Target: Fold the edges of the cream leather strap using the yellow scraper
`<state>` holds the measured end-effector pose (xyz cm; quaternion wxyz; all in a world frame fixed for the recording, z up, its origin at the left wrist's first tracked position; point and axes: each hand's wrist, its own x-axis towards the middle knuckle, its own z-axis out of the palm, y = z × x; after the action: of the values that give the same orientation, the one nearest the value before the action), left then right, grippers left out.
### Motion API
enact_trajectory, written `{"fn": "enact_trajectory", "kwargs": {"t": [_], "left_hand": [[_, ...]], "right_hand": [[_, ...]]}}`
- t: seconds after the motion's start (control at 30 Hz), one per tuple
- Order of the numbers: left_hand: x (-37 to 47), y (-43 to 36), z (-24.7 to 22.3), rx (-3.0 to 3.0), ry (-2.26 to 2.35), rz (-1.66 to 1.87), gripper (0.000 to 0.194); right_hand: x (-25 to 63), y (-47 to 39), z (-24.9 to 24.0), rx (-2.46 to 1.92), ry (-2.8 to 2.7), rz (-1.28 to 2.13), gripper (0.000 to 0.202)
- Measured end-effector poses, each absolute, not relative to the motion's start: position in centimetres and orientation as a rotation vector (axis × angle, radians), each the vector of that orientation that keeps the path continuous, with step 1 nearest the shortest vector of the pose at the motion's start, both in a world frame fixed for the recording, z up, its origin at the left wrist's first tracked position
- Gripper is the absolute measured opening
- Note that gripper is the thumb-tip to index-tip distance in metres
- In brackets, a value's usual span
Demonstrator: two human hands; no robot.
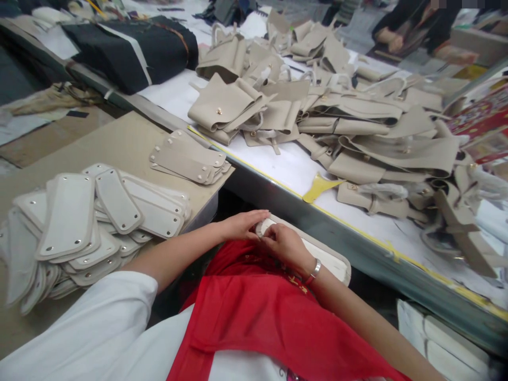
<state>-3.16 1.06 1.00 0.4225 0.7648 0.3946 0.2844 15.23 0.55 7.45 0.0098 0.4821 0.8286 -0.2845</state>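
Note:
Over the red apron, a long white panel with a beige edge and rounded corners [327,257] lies slantwise in front of me. My left hand [244,225] grips the panel's far left end, fingers along its outer edge. Bent fingers of my right hand [286,244] press together on that same end, close to the left fingertips; a silver band circles the wrist. Whatever sits between the right fingertips is too small to make out. Most of the panel's middle is behind my right hand and wrist.
Left, a board holds a pile of white panels with metal studs [67,217] and a stack of beige pieces [186,156]. Beyond the metal table edge [357,238] lie beige bag parts [357,116], a yellow piece [319,188] and a black bundle [130,53]. Another person's hands [456,54] show at the back right.

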Motion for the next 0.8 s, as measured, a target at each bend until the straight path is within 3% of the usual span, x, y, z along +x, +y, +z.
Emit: {"fn": "enact_trajectory", "kwargs": {"t": [0.43,0.8], "left_hand": [[-2.1,1.2,0.5,1.856,1.031,0.726,0.083],[-1.9,3.7,2.5,2.02,1.061,0.413,0.087]], "right_hand": [[16.9,1.2,7.5,1.335,2.714,-1.125,0.016],[16.4,1.6,7.6,1.298,2.689,-0.902,0.017]]}}
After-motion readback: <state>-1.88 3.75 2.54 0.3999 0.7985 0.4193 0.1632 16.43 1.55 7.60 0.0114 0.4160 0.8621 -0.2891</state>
